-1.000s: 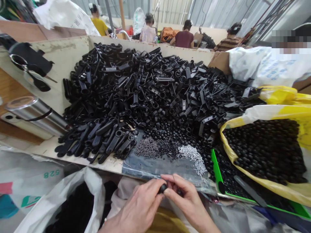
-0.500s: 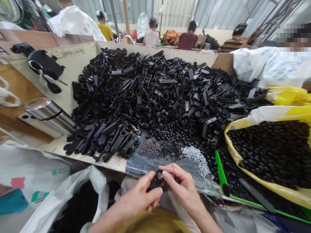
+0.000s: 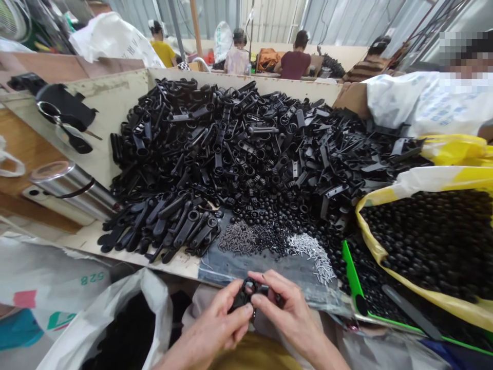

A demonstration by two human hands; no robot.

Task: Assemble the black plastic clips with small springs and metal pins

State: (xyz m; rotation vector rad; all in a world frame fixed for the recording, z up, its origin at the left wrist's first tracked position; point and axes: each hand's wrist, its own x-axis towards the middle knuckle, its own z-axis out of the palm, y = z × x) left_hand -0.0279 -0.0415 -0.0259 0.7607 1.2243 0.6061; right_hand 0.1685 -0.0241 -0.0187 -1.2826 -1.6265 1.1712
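Note:
Between my hands, just in front of the bench edge, is a black plastic part with a ring-shaped end (image 3: 249, 283). My left hand (image 3: 219, 321) is closed around its left side, thumb on top. My right hand (image 3: 289, 311) pinches the right side, its thumb at the ring and its fingers over a dark piece that is mostly hidden. Beyond them on a dark mat (image 3: 231, 264) lie small brown-grey pieces (image 3: 238, 238), small black pieces (image 3: 269, 236) and silver pins (image 3: 311, 252). Similar long black parts with round ends (image 3: 188, 226) lie to the left.
A large heap of black plastic parts (image 3: 215, 133) fills the bench behind. A steel flask (image 3: 77, 187) leans at left. Yellow-edged bag (image 3: 372, 241) of black balls and a green-edged tray (image 3: 348, 270) stand right. A white sack (image 3: 157, 303) is below left. Several people sit beyond.
The held part has turned so its ring opening faces up towards me, and my right thumb has shifted lower on it. The view has shifted slightly.

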